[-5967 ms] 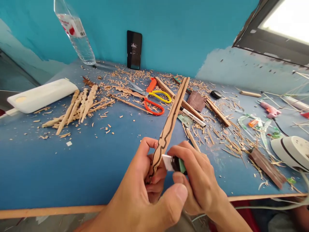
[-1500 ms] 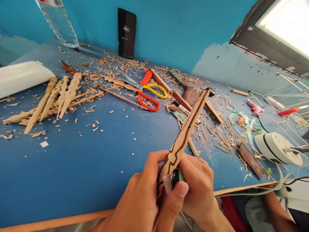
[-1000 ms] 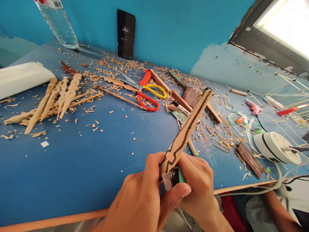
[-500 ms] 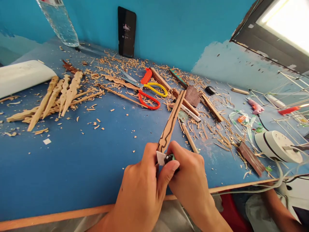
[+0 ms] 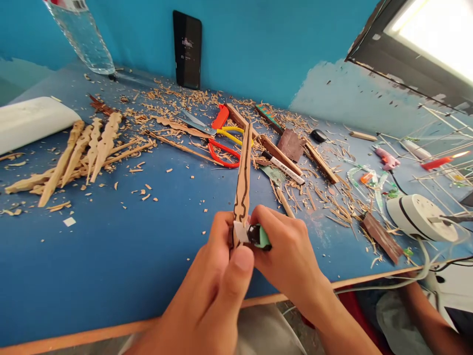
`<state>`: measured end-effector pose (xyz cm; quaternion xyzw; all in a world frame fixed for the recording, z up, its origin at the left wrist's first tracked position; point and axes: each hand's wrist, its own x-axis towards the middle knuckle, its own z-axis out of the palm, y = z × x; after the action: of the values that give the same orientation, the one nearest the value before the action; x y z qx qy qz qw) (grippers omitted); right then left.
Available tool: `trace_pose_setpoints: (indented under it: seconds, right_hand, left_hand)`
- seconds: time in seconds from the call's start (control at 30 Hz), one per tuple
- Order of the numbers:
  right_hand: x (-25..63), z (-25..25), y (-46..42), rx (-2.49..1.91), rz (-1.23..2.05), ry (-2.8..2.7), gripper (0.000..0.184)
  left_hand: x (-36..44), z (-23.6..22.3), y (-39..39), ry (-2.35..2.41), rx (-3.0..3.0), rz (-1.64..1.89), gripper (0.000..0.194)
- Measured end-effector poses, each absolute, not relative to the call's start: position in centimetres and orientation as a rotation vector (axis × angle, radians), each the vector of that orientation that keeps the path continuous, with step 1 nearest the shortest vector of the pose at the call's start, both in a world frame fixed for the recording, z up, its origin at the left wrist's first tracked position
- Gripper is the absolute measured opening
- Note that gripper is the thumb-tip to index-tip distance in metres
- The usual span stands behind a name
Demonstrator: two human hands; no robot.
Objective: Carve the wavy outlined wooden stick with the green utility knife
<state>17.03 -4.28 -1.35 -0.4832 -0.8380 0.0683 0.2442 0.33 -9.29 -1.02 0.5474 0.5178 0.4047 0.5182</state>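
Note:
My left hand [image 5: 218,281] is closed around the near end of a narrow wooden strip [image 5: 242,182], which points away from me above the blue table. Wavy black outlines are drawn along the strip's face. In my right hand [image 5: 286,246] is a utility knife [image 5: 260,236] with a green and black handle. Its short, wide blade [image 5: 241,232] lies across the strip just beyond my left thumb. My fingers cover the strip's near end and part of the knife handle.
Several carved wooden pieces [image 5: 105,145] lie at the left by a white object [image 5: 37,121]. Scissors [image 5: 225,148], a marker [image 5: 283,167] and wood shavings are spread beyond my hands. A phone [image 5: 187,49] leans on the wall near a bottle [image 5: 83,39]. Another person's arm [image 5: 428,315] shows at lower right.
The strip has swung to the left and now points more straight ahead. My right hand has turned, showing more of the knife's handle, and my left thumb has shifted left off the knife.

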Motion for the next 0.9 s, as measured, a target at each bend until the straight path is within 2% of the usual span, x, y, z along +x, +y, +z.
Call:
trace_pose_setpoints:
  seconds: [0.07,0.27,0.3,0.4,0.5,0.63,0.83,0.9]
  right_hand:
    - [17.8,-0.8,-4.1,-1.252,0.207,-2.352,0.017]
    - [18.8,-0.2,-3.3,-1.154,0.284,-2.711,0.023]
    - [18.7,-0.3,-3.0,-1.147,0.283,-2.777,0.023]
    - [18.5,-0.6,-2.2,-1.118,0.286,-2.935,0.023]
    - [18.3,-0.8,-1.7,-1.102,0.307,-3.025,0.020]
    - [18.2,-0.3,-1.6,-1.103,0.325,-3.091,0.022]
    - [19.4,0.6,-0.9,-0.755,0.259,-3.242,0.035]
    - [20.3,0.8,-0.8,-0.628,0.230,-3.286,0.028]
  left_hand:
    - [-1.1,-0.9,-9.1,1.227,1.286,0.952,0.061]
    - [-6.4,-1.9,-5.8,1.327,1.305,0.723,0.062]
    - [-7.1,-2.0,-5.1,1.398,1.441,0.696,0.058]
    - [-8.8,-2.0,-2.8,1.530,2.030,0.737,0.065]
    - [-9.4,-1.8,-0.6,1.094,2.510,0.574,0.047]
    - [-9.4,-2.6,1.8,0.557,2.513,0.409,0.021]
    - [-8.6,-3.6,2.3,0.454,2.384,0.443,0.023]
    - [-8.4,-3.4,2.1,0.465,2.367,0.444,0.025]
